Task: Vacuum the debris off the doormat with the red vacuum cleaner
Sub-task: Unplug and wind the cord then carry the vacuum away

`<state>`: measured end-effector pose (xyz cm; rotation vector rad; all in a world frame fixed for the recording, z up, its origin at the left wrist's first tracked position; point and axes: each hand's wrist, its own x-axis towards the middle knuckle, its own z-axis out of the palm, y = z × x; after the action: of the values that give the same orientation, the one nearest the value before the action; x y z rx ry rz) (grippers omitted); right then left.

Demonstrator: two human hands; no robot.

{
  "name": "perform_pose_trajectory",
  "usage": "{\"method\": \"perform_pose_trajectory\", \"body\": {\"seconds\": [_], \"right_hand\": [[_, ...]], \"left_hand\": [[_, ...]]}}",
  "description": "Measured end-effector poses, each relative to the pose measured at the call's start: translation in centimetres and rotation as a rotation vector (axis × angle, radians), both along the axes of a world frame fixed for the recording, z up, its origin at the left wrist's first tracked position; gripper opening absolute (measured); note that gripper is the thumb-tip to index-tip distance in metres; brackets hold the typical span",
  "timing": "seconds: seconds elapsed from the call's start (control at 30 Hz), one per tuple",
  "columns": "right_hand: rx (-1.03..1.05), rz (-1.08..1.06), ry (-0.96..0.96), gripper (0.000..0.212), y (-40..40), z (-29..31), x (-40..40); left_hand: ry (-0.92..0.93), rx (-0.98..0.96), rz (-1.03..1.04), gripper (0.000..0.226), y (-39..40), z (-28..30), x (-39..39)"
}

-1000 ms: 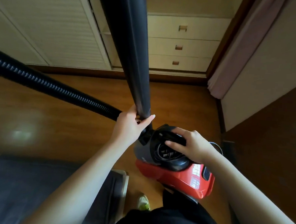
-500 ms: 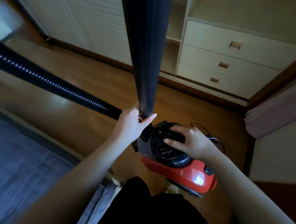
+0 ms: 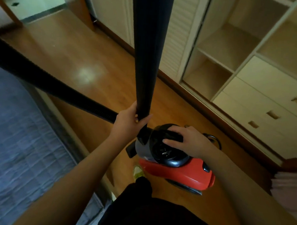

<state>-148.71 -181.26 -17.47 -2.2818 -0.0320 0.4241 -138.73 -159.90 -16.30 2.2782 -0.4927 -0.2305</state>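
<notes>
Swinging leftward since earlier, the view now shows a doorway; left hand (image 3: 127, 121) grips the wand (image 3: 146, 60), right hand (image 3: 186, 140) seemingly curls around the red vacuum cleaner (image 3: 178, 173) handle below

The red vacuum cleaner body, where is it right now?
In the head view, the red vacuum cleaner body sits lower centre-right on the brown wooden floor, under the right hand that grips its black top handle, just right of the person's foot.

Left hand (image 3: 126, 123) grips black wand (image 3: 147, 60); right hand (image 3: 186, 140) holds red vacuum cleaner (image 3: 184, 173).
</notes>
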Motion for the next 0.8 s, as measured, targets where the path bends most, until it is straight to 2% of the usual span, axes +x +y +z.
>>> {"method": "perform_pose_trajectory", "body": {"seconds": [0.1,0.33,0.57,0.8], "right_hand": [[-0.011,0.042,0.010,0.037,1.3,0.3,5.5],[-0.027,0.130,0.023,0.038,3.4,1.7,17.4],[-0.034,0.259,-0.052,0.047,4.2,2.0,30.2],[-0.043,0.398,-0.043,0.049,3.4,0.0,44.6]], "left_hand": [[0.010,-0.019,0.070,0.025,2.0,0.3,4.6],[-0.005,-0.072,0.172,0.023,5.1,1.3,14.2],[-0.015,-0.061,0.302,0.042,5.8,1.3,24.2],[0.017,-0.032,0.487,0.040,5.2,1.2,35.4]]}}
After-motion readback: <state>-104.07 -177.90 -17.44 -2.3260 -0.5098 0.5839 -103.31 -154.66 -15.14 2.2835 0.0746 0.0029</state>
